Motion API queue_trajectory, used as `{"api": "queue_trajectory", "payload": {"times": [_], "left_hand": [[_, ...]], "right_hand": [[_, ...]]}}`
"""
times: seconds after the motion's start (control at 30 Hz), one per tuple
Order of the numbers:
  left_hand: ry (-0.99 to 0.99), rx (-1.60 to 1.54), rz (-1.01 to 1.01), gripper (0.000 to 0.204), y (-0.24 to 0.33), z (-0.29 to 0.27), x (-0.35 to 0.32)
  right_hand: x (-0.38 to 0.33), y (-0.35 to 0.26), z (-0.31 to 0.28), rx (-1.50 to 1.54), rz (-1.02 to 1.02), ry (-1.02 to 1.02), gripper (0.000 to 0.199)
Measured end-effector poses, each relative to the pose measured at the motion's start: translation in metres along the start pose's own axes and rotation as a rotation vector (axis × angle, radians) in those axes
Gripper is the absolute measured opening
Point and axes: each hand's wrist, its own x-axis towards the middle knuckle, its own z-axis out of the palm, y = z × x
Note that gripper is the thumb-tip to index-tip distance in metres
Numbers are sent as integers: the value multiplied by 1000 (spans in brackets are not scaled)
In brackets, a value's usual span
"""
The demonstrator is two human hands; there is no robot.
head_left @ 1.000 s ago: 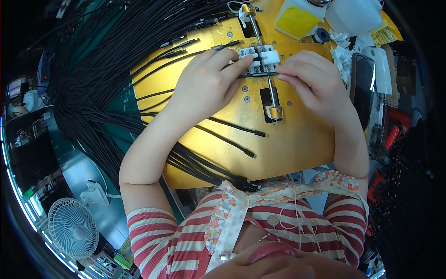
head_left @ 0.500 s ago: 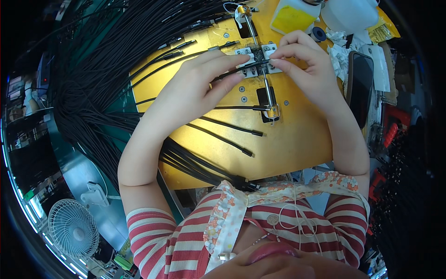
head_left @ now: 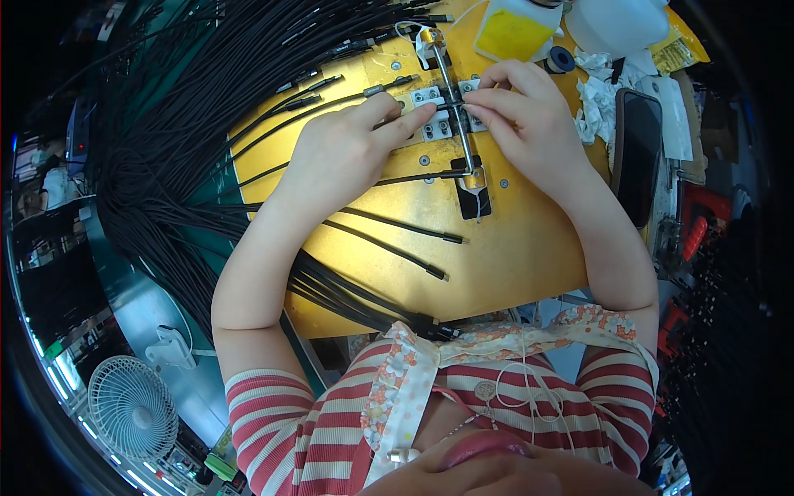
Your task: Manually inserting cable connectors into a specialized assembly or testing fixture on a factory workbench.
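Observation:
Above the gold work plate, a thin black cable runs across a small fixture of white blocks. My left hand is closed on the cable at the left block, index finger stretched along it and thumb mostly hidden. On the other side my right hand pinches the cable's end between thumb and fingertips. Crossing the fixture between my hands is a slim metal rod, with a brass-coloured holder at its far end and another metal holder at its near end.
Loose cables with plugs lie on the plate, below a large black cable bundle at left. Phone, crumpled tissue, solder-like spool and white bottle crowd the right. A fan stands lower left.
Both hands have shifted slightly left, and the cable now sits lower across the fixture. The two rod parts, apart before, now look like one line across the cable.

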Motion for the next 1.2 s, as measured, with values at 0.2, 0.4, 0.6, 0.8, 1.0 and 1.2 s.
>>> {"api": "queue_trajectory", "payload": {"times": [0.2,0.4,0.6,0.8,1.0,1.2], "left_hand": [[31,-21,7,46,0,0,1],[66,-10,35,40,0,-1,3],[46,-47,13,47,-2,0,1],[71,-82,36,42,-2,1,1],[39,-321,-235,17,5,-8,-1],[-772,-703,-158,20,22,-42,-12]], "right_hand": [[-5,-9,-6,-221,-103,-30,14],[-4,-10,-12,-319,-201,-83,19],[-5,-8,-11,-155,-170,-81,21],[-5,-8,-8,-93,-166,-82,21],[-4,-7,-10,-100,-179,-60,17],[-3,-6,-13,-133,-161,-32,11]]}}
